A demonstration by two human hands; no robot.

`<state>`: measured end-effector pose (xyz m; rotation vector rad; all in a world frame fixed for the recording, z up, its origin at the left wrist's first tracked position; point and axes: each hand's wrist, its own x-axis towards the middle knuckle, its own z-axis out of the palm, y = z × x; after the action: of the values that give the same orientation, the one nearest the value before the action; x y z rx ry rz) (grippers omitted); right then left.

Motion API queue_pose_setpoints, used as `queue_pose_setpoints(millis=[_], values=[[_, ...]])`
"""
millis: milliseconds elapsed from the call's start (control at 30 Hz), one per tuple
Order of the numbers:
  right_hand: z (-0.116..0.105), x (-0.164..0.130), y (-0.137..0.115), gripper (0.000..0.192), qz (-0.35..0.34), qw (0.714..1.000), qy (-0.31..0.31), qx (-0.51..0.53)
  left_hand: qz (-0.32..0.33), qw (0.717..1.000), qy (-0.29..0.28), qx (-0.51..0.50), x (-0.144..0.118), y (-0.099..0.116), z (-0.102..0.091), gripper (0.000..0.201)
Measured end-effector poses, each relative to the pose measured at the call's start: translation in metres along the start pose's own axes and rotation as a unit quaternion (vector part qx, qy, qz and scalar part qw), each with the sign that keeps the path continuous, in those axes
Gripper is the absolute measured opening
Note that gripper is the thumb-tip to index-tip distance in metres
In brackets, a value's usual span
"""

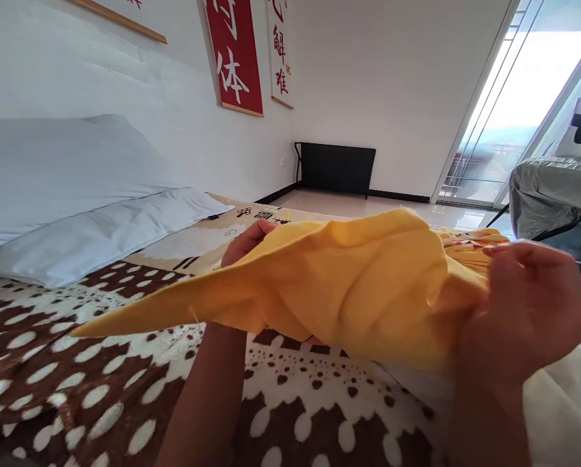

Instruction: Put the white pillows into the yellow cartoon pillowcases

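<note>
Yellow garment [349,285], head view: held above the bed [76,389] between both hands, so it hangs clear of the brown-and-white spotted blanket. Left hand [246,241] is mostly hidden behind the cloth, fingers closed over its far edge; right hand [524,311] pinches the bunched near end. Wall banners [235,55] carry Chinese characters, one reading 体.

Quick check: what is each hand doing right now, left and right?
Left hand: closed on the far edge of the yellow cloth, mostly hidden behind it.
Right hand: fingers closed, gripping the near end of the cloth.
</note>
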<state>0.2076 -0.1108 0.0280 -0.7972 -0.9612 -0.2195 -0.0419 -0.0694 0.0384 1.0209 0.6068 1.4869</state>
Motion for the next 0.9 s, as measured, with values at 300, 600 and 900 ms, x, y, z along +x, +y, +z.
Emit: queue_pose_setpoints(millis=[300,600,900], values=[[0.004,-0.025,-0.028,0.044,-0.188,0.928,-0.308,-0.094,0.180,0.969,-0.122,0.117,-0.013,-0.010,0.006,0.008],[0.007,-0.023,-0.018,0.012,-0.101,0.958,-0.267,-0.027,0.260,0.872,-0.317,0.267,-0.018,0.006,-0.006,0.016],[0.009,-0.023,-0.015,0.026,-0.153,0.938,-0.311,0.028,0.273,0.859,-0.315,0.297,-0.034,0.010,-0.004,0.007]])
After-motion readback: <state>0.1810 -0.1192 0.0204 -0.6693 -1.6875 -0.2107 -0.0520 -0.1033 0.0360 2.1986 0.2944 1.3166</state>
